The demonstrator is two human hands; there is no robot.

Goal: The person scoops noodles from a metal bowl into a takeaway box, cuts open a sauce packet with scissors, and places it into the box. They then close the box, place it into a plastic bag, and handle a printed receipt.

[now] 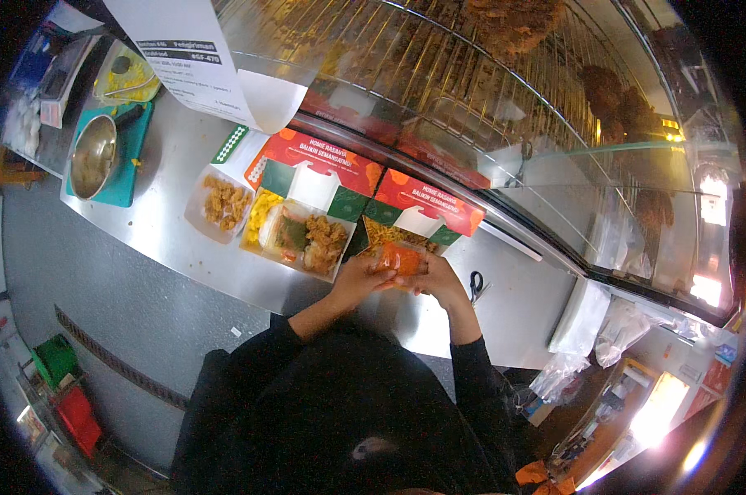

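My left hand [358, 278] and my right hand [438, 276] hold a small clear plastic packet of orange-red food [400, 258] between them. Just beyond it lies an open red-and-green cardboard box [438, 201] with shredded or noodle-like food [394, 236], partly hidden by the packet and hands. On its left an open box [332, 162] holds yellow food [263, 213], a wrapped portion with a green piece [291, 234] and fried pieces [323, 240]. Farther left, a white paper tray [193, 216] holds fried pieces [224, 203].
Black-handled scissors [476, 284] lie right of my hands. A glass display case edge [533, 213] runs behind the boxes. At left a metal bowl [93, 157] rests on a teal cutting board [125, 179], near a container of yellow food [127, 75]. A printed paper [193, 80] hangs above.
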